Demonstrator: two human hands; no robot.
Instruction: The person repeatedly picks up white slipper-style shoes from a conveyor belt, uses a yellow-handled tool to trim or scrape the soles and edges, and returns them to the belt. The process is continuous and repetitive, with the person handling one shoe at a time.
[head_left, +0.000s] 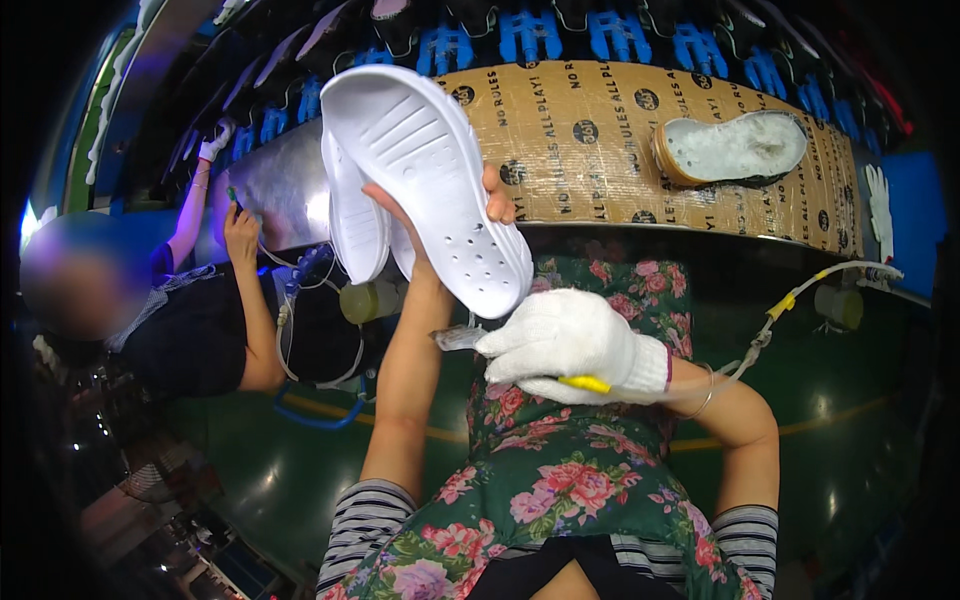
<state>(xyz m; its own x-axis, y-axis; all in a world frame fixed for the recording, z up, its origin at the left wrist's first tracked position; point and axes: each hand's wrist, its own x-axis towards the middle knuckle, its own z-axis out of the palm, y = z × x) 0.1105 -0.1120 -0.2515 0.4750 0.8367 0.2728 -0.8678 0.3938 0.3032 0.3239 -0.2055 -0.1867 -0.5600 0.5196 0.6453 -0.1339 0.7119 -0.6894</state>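
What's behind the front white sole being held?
Left of the front sole, at least one more white sole shows; right of it, cardboard. Whatever its middle covers can't be seen.

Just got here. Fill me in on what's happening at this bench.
A person's bare left hand holds up a white moulded sole, with another white piece partly hidden behind it. The right hand, in a white knit glove, grips a tool with a translucent tip just below the sole's lower end. Beyond, a sole-shaped piece with a whitish inside lies on cardboard. A co-worker is at the left.
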